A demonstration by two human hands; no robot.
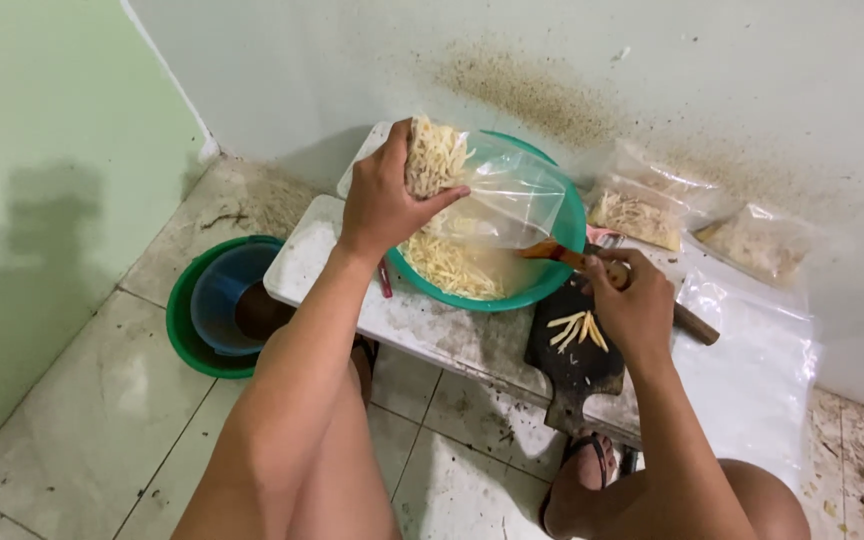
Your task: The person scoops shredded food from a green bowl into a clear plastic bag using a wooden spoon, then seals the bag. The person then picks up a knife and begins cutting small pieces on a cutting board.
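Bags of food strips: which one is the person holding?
The clear bag over the teal bowl, gripped by the left hand. The others lie by the wall.

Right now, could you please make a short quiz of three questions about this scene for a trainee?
1. True or false: the left hand holds a clear plastic bag of pale strips above the teal bowl.
2. What lies on the dark cutting board? A) a spoon B) a few pale yellow strips C) a lid
3. What does the right hand grip?

Key:
1. True.
2. B.
3. A wooden-handled tool whose front end reaches into the bowl; what kind of tool it is cannot be told.
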